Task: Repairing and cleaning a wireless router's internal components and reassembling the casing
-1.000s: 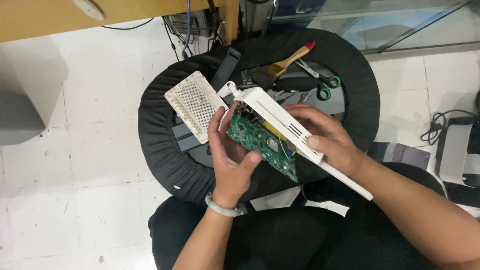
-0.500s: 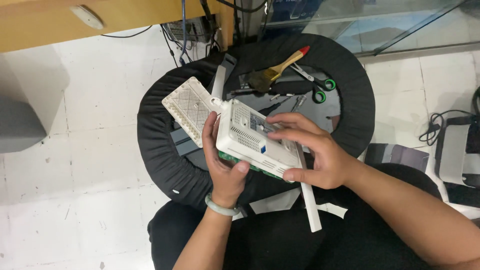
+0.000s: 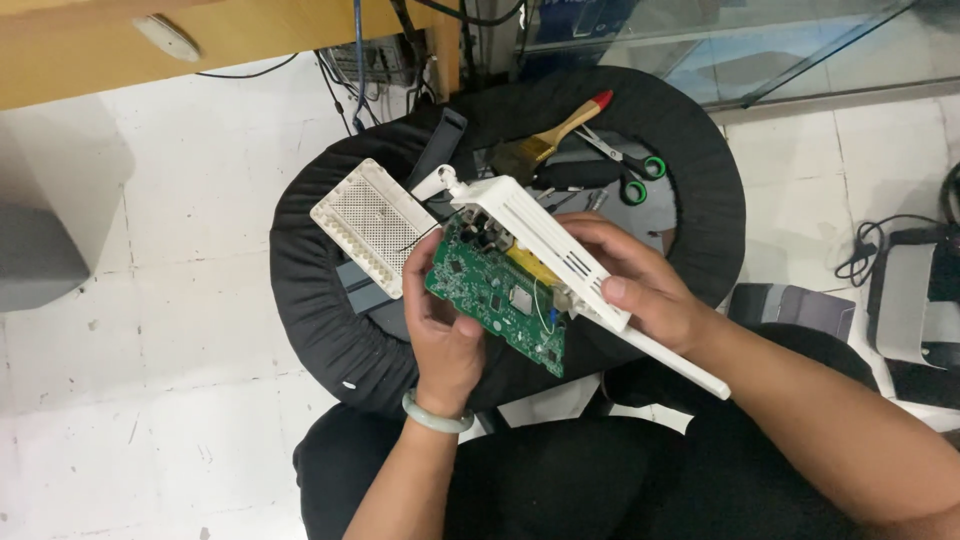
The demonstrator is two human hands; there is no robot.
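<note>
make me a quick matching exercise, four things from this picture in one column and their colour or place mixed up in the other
Things:
1. circuit board
2. scissors
3. paintbrush
4. perforated cover

Descriptions:
A. red-tipped wooden handle, lying on the black round cushion
B. green, between the left hand and right hand
C. white, resting on the cushion's left side
D. green handle loops, at the cushion's far right

Pairs: 1-B, 2-D, 3-A, 4-C

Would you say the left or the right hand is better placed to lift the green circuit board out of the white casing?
Probably the left hand: its fingers already rest on the green circuit board, while the right hand grips the white casing.
</note>
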